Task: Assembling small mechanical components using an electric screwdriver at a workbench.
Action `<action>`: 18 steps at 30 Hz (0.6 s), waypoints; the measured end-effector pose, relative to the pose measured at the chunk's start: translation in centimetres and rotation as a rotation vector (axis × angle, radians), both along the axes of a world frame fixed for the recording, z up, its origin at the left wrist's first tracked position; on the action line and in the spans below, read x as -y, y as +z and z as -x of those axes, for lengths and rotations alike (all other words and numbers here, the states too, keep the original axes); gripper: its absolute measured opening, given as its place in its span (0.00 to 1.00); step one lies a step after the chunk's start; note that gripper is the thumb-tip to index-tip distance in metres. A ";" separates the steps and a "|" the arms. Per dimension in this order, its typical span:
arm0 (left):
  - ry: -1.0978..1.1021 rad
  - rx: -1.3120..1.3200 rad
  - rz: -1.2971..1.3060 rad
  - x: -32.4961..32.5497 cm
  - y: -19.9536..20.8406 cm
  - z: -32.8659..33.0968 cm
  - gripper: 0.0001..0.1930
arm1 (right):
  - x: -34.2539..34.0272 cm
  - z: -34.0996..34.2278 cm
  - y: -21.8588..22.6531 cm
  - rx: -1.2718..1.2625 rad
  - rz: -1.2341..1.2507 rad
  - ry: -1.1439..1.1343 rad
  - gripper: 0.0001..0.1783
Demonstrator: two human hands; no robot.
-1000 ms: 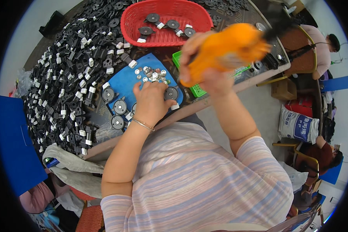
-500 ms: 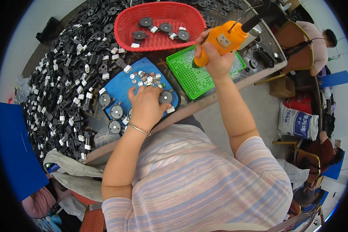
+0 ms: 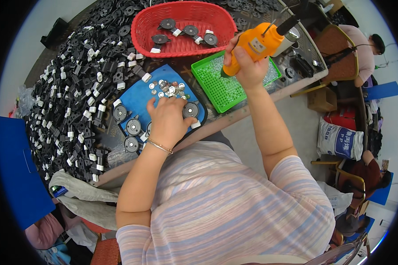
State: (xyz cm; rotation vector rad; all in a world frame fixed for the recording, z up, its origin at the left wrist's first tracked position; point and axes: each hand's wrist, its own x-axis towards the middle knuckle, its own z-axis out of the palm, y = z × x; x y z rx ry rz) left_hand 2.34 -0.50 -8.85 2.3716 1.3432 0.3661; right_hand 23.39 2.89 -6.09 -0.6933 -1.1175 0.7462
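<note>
My right hand is wrapped round an orange electric screwdriver, whose dark tip points down over a green perforated tray of small shiny pieces. On a blue mat, my left hand grips a round black plastic part with a white end, thumb and fingers at its left side. Small silvery metal discs lie in a cluster just beyond my left fingers. Several more of these round black parts rest left of that hand, one partly hidden under it.
Behind the mat stands a red basket with several black parts inside. A large heap of black parts with white ends covers the table's left side. A metal container stands at the right. Other people sit farther right.
</note>
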 end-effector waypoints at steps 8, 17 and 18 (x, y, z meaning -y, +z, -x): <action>-0.009 0.039 -0.016 -0.1 -0.2 0.2 0.20 | 1.4 1.1 3.3 -0.040 -0.105 0.114 0.18; 0.003 0.044 0.028 -0.3 -0.1 0.2 0.21 | 2.8 7.4 2.0 -0.068 -0.078 0.311 0.19; 0.004 0.064 0.022 -0.3 -0.3 0.2 0.20 | 2.8 7.6 2.0 -0.050 -0.053 0.333 0.19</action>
